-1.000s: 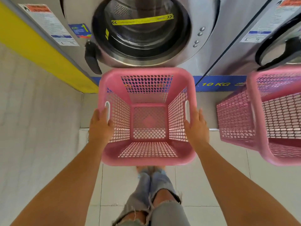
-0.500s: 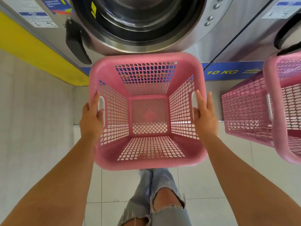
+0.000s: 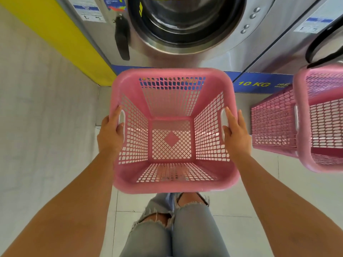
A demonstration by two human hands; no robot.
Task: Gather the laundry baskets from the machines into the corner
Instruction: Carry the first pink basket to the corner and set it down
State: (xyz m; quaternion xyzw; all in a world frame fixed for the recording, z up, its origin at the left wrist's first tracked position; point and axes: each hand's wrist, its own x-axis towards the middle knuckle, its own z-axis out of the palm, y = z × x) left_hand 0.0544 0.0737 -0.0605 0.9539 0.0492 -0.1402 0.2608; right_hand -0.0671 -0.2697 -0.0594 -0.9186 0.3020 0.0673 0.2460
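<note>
Head view: pink basket (image 3: 172, 184) at centre, in front of washer (image 3: 187, 23). Left hand (image 3: 110, 132) grips its 9 o'clock handle, right hand (image 3: 236, 131) its 3 o'clock handle, fingers wrapped, tips probably hidden. Second basket (image 3: 274, 123) at 3 o'clock, apart.

Head view. Pink mesh basket (image 3: 171, 184) at centre frame, empty, mouth facing the camera. Left hand (image 3: 110, 133) at 9 o'clock of the basket, fingers hooked through the side handle slot. Right hand (image 3: 236, 132) at 3 o'clock, thumb inside the handle slot, the other fingers laid along the outer rim. Front-loading washer (image 3: 219, 51) at 12 o'clock, round door, black door handle (image 3: 122, 38) toward 11. Second pink basket (image 3: 304, 115) at 3 o'clock of frame, near but apart, cut by the edge. Blue "10 KG" strip (image 3: 259, 84) between the baskets. Yellow panel (image 3: 61, 34) at 10 o'clock. Ripped jeans (image 3: 185, 230) at 6 o'clock over the tiled floor (image 3: 297, 191).
</note>
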